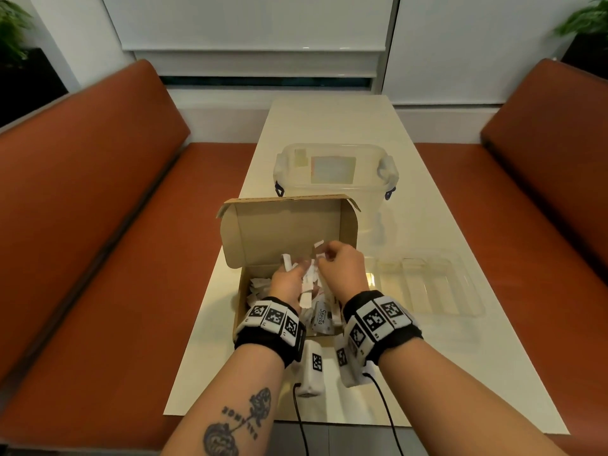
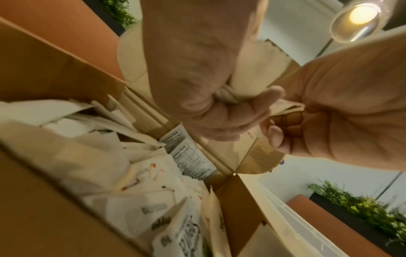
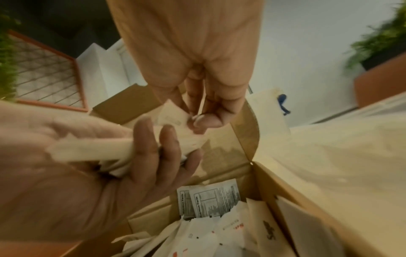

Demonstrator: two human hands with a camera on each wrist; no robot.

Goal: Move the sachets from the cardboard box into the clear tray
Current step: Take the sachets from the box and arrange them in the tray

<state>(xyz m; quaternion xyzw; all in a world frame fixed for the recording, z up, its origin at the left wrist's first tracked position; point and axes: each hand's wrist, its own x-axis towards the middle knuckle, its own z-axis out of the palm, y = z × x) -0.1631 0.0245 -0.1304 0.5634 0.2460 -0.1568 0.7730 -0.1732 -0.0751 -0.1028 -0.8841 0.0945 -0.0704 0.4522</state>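
An open cardboard box (image 1: 286, 232) stands on the white table with its lid upright, and loose white sachets (image 1: 320, 319) lie inside it (image 3: 208, 231). Above the box, my left hand (image 1: 291, 274) grips a bundle of sachets (image 3: 92, 153) in its curled fingers. Just to its right, my right hand (image 1: 332, 258) pinches one sachet (image 3: 171, 116) between thumb and fingertips, close to the bundle. The clear tray (image 1: 427, 284) lies right of the box with no sachets visible in it. In the left wrist view both hands (image 2: 219, 107) meet over the sachet pile (image 2: 153, 182).
A clear lidded storage bin (image 1: 332, 172) stands behind the box. Orange benches flank the narrow table on the left (image 1: 98, 225) and the right (image 1: 543, 192). Cables run from my wrist bands over the table's near edge (image 1: 362, 419).
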